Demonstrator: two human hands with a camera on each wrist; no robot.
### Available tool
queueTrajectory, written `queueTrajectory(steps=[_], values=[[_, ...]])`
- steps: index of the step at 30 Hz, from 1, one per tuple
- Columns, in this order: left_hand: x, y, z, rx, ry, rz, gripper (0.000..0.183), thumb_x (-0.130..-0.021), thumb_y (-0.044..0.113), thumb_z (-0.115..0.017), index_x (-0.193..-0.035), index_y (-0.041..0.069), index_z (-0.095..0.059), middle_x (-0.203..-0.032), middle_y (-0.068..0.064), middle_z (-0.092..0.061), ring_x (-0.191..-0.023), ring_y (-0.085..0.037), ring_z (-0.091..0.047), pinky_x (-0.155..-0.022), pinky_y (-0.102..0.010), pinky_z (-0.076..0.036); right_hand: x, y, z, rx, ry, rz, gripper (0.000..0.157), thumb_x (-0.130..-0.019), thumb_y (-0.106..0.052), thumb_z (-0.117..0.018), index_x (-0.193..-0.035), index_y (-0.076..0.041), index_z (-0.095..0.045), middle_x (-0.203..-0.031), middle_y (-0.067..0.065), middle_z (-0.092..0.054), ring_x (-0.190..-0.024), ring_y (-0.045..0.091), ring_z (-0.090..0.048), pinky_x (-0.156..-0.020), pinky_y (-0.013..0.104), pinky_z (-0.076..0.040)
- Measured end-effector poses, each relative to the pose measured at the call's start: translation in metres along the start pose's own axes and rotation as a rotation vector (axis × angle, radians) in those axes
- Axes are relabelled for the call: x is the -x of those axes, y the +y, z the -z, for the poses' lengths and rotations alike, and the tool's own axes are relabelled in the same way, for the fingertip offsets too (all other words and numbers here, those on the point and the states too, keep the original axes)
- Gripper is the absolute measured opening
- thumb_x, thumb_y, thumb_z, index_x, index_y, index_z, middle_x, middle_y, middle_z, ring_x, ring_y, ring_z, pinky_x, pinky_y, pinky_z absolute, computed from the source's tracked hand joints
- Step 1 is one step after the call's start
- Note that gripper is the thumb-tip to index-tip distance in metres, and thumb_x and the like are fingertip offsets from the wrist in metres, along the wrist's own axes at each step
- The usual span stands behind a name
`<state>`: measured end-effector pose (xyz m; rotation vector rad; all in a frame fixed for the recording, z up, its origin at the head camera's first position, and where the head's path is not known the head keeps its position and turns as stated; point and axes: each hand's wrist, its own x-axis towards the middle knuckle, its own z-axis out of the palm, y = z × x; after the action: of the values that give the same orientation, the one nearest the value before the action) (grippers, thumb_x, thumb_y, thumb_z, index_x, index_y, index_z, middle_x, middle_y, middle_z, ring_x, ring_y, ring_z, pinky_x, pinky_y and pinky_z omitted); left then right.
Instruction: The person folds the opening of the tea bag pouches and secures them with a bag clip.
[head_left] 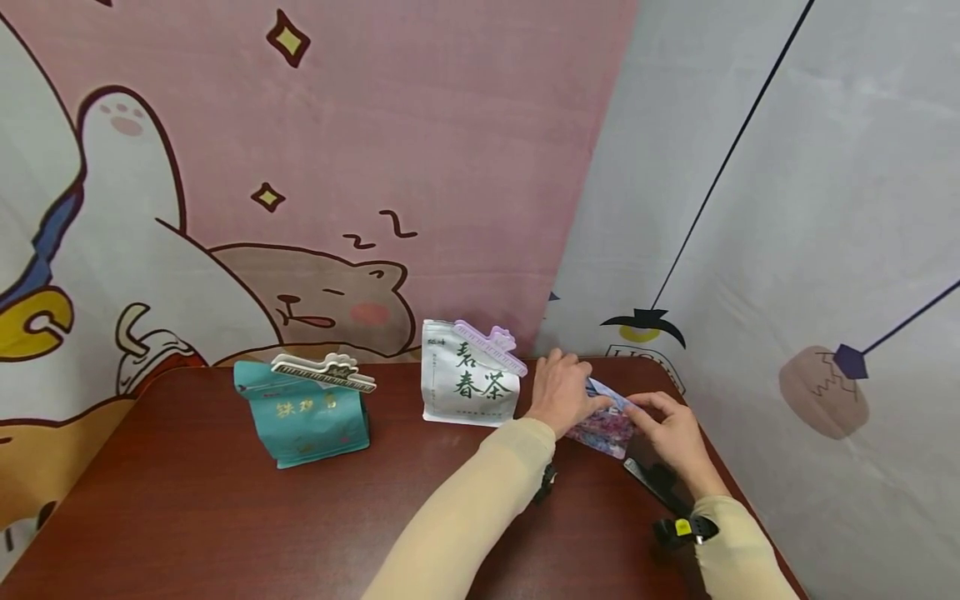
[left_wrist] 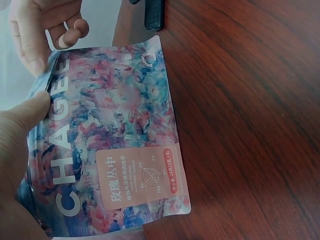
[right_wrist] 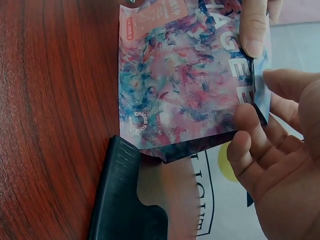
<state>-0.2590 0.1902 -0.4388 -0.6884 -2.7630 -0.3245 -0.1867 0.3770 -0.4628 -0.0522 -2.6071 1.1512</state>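
Note:
A tea bag (left_wrist: 120, 105) with a pink and blue painted pattern and white "CHAGEE" lettering stands near the table's right back corner. My left hand (head_left: 560, 392) grips its top edge, the thumb pressing on the front near the lettering. At the other end of that edge, my right hand (head_left: 675, 437) pinches the top between thumb and fingers; the right wrist view shows this hand (right_wrist: 280, 145) close up. The top strip looks folded over. Beside the bag's lower corner, under my right hand, lies a black clip (right_wrist: 117, 185).
A teal tea bag (head_left: 311, 425) with a cream clip (head_left: 322, 372) across its top stands at the left. Left of my hands is a white tea bag (head_left: 465, 387) with a lilac clip (head_left: 491, 346). Printed cloth (head_left: 487, 150) hangs behind the brown table (head_left: 187, 517).

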Motion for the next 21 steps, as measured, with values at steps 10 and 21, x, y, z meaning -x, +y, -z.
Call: queueTrajectory(steps=[10, 21], values=[[0.000, 0.000, 0.001, 0.031, -0.016, -0.003, 0.064, -0.080, 0.077, -0.069, -0.122, 0.030, -0.075, -0.106, 0.008, -0.067, -0.101, -0.014, -0.051, -0.090, -0.032, -0.044, 0.003, 0.000, 0.005, 0.017, 0.044, -0.004, 0.028, -0.105, -0.024, -0.063, -0.113, 0.001, -0.073, -0.098, 0.015, -0.066, -0.069, 0.022, -0.066, -0.058, 0.024, -0.051], [0.001, 0.000, 0.005, 0.048, -0.024, -0.004, 0.062, -0.080, 0.077, -0.069, -0.121, 0.030, -0.076, -0.104, 0.008, -0.067, -0.101, -0.014, -0.051, -0.088, -0.031, -0.044, 0.012, 0.007, 0.018, 0.151, 0.115, -0.005, 0.029, -0.107, -0.024, -0.057, -0.110, 0.000, -0.074, -0.095, 0.014, -0.068, -0.069, 0.005, -0.061, -0.062, 0.024, -0.048]])
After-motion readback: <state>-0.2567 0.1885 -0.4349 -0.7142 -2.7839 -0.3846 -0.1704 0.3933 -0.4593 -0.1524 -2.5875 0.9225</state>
